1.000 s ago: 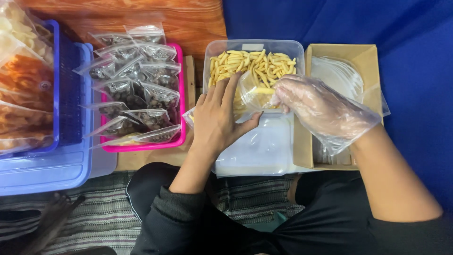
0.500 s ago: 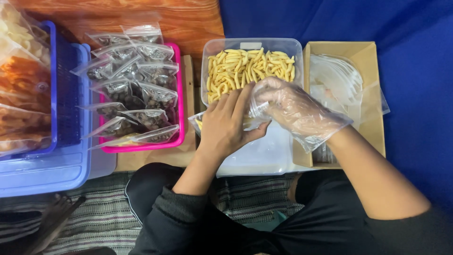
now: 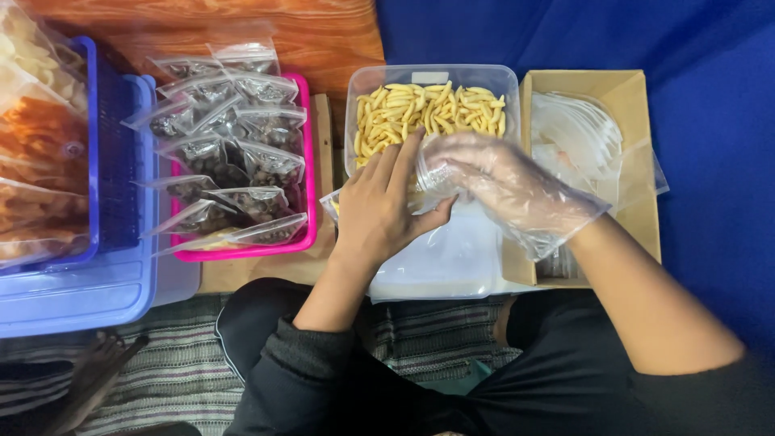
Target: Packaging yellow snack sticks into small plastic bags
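The bare left hand (image 3: 379, 211) holds a small clear plastic bag (image 3: 428, 184) in a pinching grip, thumb under its mouth and fingers laid flat over its upper side, while the right hand (image 3: 504, 190), sheathed in a loose, crinkled transparent glove, has its fingers bunched together right at the bag's opening; whether they pinch any sticks is hidden by the glove's folds. Compared with half a second ago both hands sit slightly higher, nearer the tub's edge, and compared with a second ago the gloved hand has come in from the right to meet the bag, which suggests a fresh portion going in rather than a sealing step. The bag lies over the front rim of the clear rectangular tub (image 3: 355, 89), which is filled with pale yellow, short, ridged snack sticks (image 3: 428, 105). Under the hands a frosted plastic lid (image 3: 452, 266) rests flat. To the right an open cardboard box (image 3: 638, 105) holds a fanned stack of empty clear bags (image 3: 577, 133), thin and glossy. To the left a pink tray (image 3: 308, 161) carries sealed bags of dark pieces (image 3: 242, 153), beside a blue slotted basket (image 3: 113, 161).
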